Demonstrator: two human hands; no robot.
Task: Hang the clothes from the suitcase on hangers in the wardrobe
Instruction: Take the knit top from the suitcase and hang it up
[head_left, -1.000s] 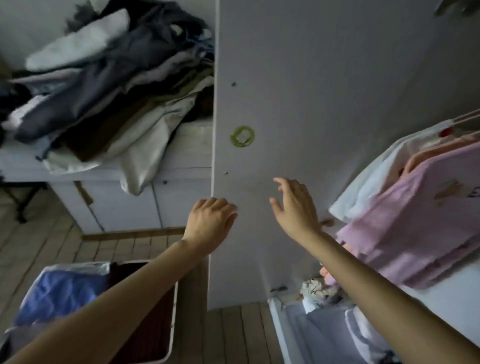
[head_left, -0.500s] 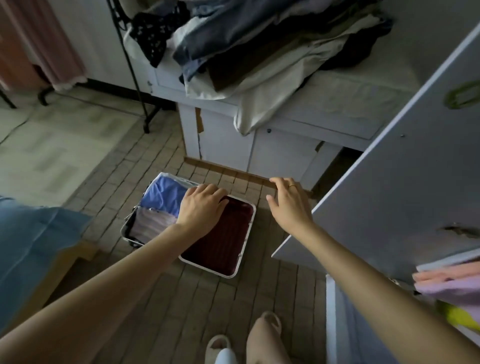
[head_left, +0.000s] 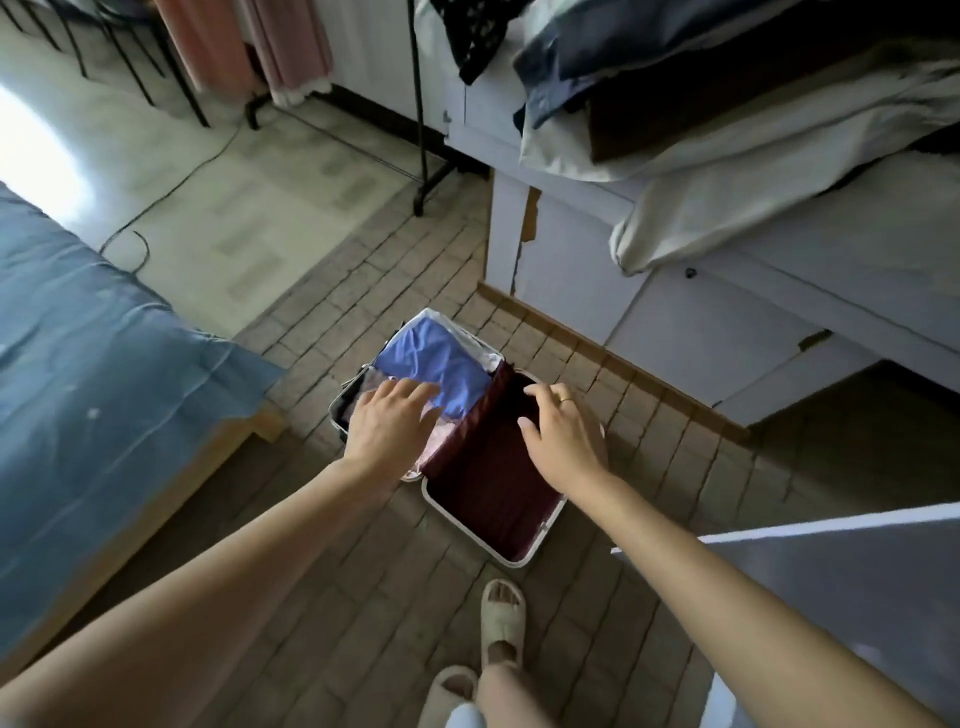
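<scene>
Left hand: fingers straight and slightly spread, palm down, holding nothing, at centre frame over the packed half of the suitcase. Whether the fingertips touch the cloth cannot be told. Half a second ago this hand was loosely curled over the middle of the case; now it is flatter and lies over the clothes.

Right hand: fingers relaxed and a little curved, gripping nothing, a ring on one finger, over the dark red lined half of the case. Half a second ago it appeared above the case's right edge, by the wardrobe door; now it sits over the lining.

Clothes: a blue garment lies folded in the case's upper-left half, just beyond the left fingertips; pale pink fabric shows beside the left hand's thumb side.

Suitcase lies open on the brick-pattern floor, centre frame, larger in view than before.

Wardrobe door: lower right, now only a corner of it in frame.

Upper right: a heap of clothes on a white cabinet. Left edge: a blue-covered bed. Bottom centre: two feet in pale slippers.
</scene>
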